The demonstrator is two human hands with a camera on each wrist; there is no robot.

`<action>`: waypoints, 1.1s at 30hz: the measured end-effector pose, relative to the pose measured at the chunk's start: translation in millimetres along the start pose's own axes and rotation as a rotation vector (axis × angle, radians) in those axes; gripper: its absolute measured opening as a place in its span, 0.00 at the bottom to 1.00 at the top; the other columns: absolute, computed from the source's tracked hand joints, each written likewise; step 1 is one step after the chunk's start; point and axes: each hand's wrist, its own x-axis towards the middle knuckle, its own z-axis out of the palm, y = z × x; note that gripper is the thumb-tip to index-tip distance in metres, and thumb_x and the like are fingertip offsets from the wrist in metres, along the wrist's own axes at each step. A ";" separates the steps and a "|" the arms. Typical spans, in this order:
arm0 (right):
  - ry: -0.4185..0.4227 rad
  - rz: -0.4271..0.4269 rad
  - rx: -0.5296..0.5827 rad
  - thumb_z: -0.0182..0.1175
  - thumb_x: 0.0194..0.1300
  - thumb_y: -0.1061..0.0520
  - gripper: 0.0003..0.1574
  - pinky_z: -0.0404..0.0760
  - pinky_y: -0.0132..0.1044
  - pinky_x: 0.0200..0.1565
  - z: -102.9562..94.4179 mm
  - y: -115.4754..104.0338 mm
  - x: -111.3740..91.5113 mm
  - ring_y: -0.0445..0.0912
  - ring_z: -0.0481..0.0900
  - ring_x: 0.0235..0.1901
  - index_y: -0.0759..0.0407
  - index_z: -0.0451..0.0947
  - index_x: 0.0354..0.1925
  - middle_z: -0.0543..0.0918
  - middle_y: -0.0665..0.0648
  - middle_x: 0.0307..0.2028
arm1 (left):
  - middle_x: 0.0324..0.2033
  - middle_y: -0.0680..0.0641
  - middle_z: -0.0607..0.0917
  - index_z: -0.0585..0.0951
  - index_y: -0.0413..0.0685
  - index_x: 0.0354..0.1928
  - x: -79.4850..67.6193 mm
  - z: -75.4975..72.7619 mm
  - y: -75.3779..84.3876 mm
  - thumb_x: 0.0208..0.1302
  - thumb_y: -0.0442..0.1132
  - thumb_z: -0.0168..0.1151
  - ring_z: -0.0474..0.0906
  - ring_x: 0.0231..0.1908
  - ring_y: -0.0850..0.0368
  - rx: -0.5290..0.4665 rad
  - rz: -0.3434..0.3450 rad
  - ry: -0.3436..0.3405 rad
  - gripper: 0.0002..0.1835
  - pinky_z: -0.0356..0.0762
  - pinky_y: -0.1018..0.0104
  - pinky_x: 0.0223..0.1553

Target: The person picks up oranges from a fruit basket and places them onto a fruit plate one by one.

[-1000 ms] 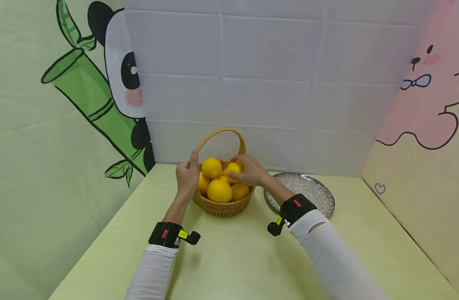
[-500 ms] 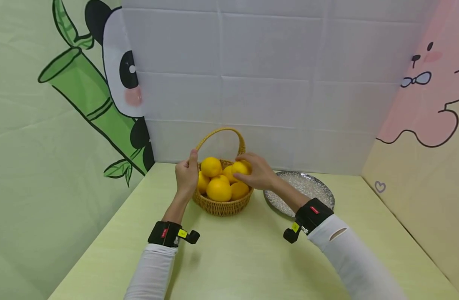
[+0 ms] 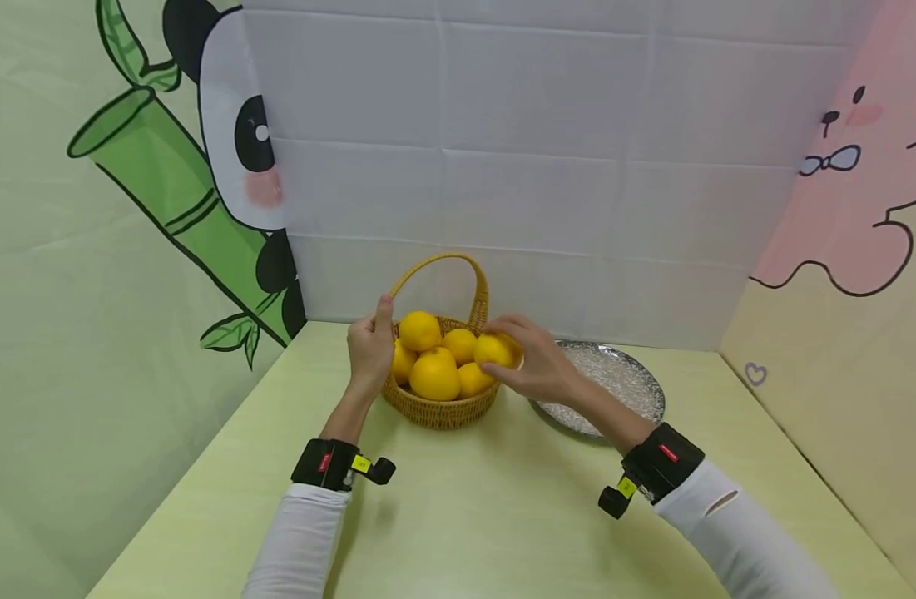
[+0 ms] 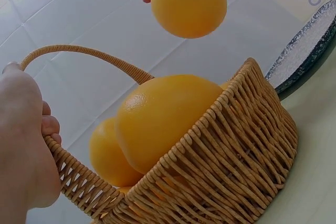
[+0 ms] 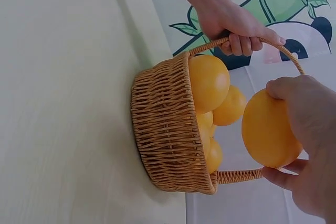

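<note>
A wicker basket (image 3: 441, 413) holding several oranges (image 3: 434, 374) stands on the table near the back wall. My left hand (image 3: 371, 348) grips the left side of its arched handle (image 4: 86, 52), and the left wrist view shows the fingers curled round it. Above the basket's right rim, my right hand (image 3: 536, 359) holds one orange (image 5: 269, 128) between thumb and fingers. In the left wrist view this held orange (image 4: 189, 4) hangs apart from the fruit in the basket. Some of the lower oranges are hidden by those on top.
A round speckled plate (image 3: 628, 378) with a dark rim lies on the table (image 3: 458, 516) right of the basket, partly behind my right forearm. A pale wall (image 3: 532, 200) closes off the back. Printed side walls stand left and right.
My right hand has lifted an orange out of the basket and moved it right, towards the plate. My left hand keeps its grip on the handle, and the basket has hardly moved.
</note>
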 end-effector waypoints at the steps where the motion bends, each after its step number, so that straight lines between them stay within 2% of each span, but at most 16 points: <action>1: 0.009 -0.013 0.002 0.72 0.64 0.47 0.34 0.74 0.51 0.63 -1.5 -0.3 -2.0 0.49 0.70 0.64 0.58 0.78 0.64 0.76 0.57 0.64 | 0.08 0.57 0.58 0.60 0.50 0.12 0.3 -0.3 0.1 0.74 0.70 0.48 0.52 0.09 0.60 0.000 0.002 0.002 0.39 0.47 0.70 0.11; 9: 0.070 -0.075 0.015 0.74 0.62 0.52 0.34 0.79 0.48 0.59 -19.3 2.8 -20.2 0.50 0.72 0.63 0.61 0.78 0.63 0.75 0.57 0.64 | 0.08 0.59 0.59 0.61 0.50 0.13 0.9 1.0 -0.7 0.76 0.67 0.49 0.53 0.07 0.64 -0.002 -0.021 0.005 0.37 0.48 0.70 0.11; 17: 0.081 -0.091 -0.037 0.76 0.59 0.54 0.34 0.84 0.44 0.51 -38.3 22.4 -43.0 0.49 0.74 0.60 0.60 0.79 0.62 0.75 0.58 0.64 | 0.07 0.62 0.59 0.61 0.50 0.13 0.4 3.6 -0.8 0.78 0.63 0.48 0.52 0.07 0.68 0.009 -0.026 0.016 0.36 0.46 0.71 0.11; 22: 0.086 -0.108 -0.081 0.77 0.58 0.56 0.34 0.85 0.46 0.49 -49.3 36.2 -57.6 0.50 0.75 0.58 0.62 0.80 0.61 0.75 0.60 0.63 | 0.08 0.60 0.59 0.60 0.48 0.13 0.4 5.4 -0.7 0.81 0.59 0.48 0.50 0.07 0.72 -0.008 -0.020 0.021 0.36 0.46 0.72 0.12; 28: 0.101 -0.089 -0.124 0.78 0.55 0.58 0.35 0.85 0.48 0.48 -58.9 51.6 -71.7 0.52 0.75 0.57 0.64 0.80 0.60 0.76 0.62 0.61 | 0.09 0.57 0.60 0.62 0.48 0.14 -0.1 5.7 2.2 0.79 0.64 0.47 0.54 0.07 0.69 0.000 -0.029 0.000 0.36 0.48 0.71 0.11; 33: 0.105 -0.087 -0.138 0.78 0.55 0.59 0.35 0.85 0.48 0.49 -67.4 65.0 -74.9 0.52 0.75 0.57 0.65 0.80 0.59 0.76 0.64 0.60 | 0.08 0.57 0.61 0.62 0.49 0.14 2.3 5.7 -1.2 0.75 0.69 0.47 0.54 0.08 0.63 -0.009 -0.010 -0.010 0.38 0.49 0.71 0.10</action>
